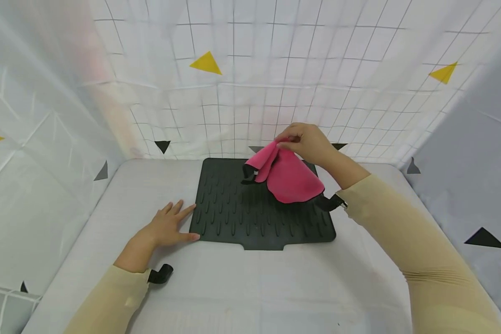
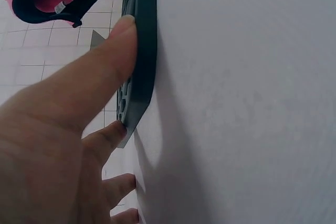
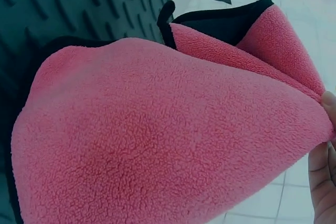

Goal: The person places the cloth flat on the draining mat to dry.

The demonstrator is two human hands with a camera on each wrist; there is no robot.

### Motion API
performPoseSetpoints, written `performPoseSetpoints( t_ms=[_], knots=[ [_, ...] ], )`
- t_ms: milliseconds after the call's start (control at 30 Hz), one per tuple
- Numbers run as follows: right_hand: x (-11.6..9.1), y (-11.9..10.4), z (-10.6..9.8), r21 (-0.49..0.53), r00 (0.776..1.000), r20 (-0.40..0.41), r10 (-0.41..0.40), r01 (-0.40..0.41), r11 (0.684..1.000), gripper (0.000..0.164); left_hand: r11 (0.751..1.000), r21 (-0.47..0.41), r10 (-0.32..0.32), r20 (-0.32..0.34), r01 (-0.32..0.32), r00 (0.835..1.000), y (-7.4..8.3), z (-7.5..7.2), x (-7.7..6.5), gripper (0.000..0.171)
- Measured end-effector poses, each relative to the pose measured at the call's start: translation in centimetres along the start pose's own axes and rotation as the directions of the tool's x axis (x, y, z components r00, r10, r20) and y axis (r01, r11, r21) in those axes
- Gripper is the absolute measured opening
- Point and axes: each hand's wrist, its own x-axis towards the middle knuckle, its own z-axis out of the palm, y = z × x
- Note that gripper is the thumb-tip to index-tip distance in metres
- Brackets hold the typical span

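A pink plush cloth (image 1: 294, 181) with black edging hangs in folds above the dark green ribbed mat (image 1: 225, 218). My right hand (image 1: 306, 144) pinches it at the top between thumb and fingers. In the right wrist view the fuzzy cloth (image 3: 136, 129) fills most of the picture, with the fingertips at its right end. My left hand (image 1: 167, 227) lies at the mat's left side, fingers spread. Up close in the left wrist view, its thumb and index finger touch the raised edge of the mat (image 2: 146, 51). The cloth covers part of the mat.
Under the mat is a table with a white cover (image 1: 217, 292). A white sheet with a grid pattern (image 1: 250, 106) hangs behind it, and pale sheets enclose the left and right sides. Yellow triangles (image 1: 206, 63) and black ones mark the sheets.
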Motion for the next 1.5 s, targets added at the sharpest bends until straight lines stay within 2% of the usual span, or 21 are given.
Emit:
performPoseSetpoints(
  t_ms=[167,300,500,700,1000,1267,1500],
  knots=[
    [0.6,-0.6,0.3,0.003,0.999,-0.015,-0.045,0.045,0.999,0.019,1.0,0.003,0.003,-0.005,-0.003,1.0,0.2,-0.2,0.0,0.096],
    [0.9,-0.7,0.9,0.041,0.999,-0.009,-0.031,0.032,0.999,0.017,1.0,0.007,-0.003,-0.004,0.003,1.0,0.3,-0.2,0.0,0.096],
    [1.0,0.0,3.6,0.071,0.999,0.022,-0.028,0.026,0.997,0.016,1.0,-0.017,-0.018,0.01,0.018,1.0,0.3,-0.1,0.0,0.097],
    [1.1,1.1,6.6,0.07,0.998,0.068,0.014,-0.018,0.997,0.015,1.0,-0.002,-0.011,0.006,0.011,1.0,0.3,-0.1,-0.1,0.095],
    [1.1,2.7,8.9,0.06,0.984,0.172,0.034,-0.045,0.997,0.018,1.0,-0.008,-0.011,0.012,0.011,1.0,0.4,-0.4,-0.1,0.095],
    [0.7,3.5,9.9,-0.023,0.982,0.187,0.001,0.004,1.0,0.023,1.0,-0.007,-0.007,0.01,0.007,1.0,0.7,-0.6,-0.2,0.094],
    [0.0,3.2,8.9,0.041,0.988,0.153,0.01,-0.016,0.999,0.022,1.0,-0.005,-0.007,0.017,0.007,1.0,0.7,-0.6,-0.2,0.094]
  ],
)
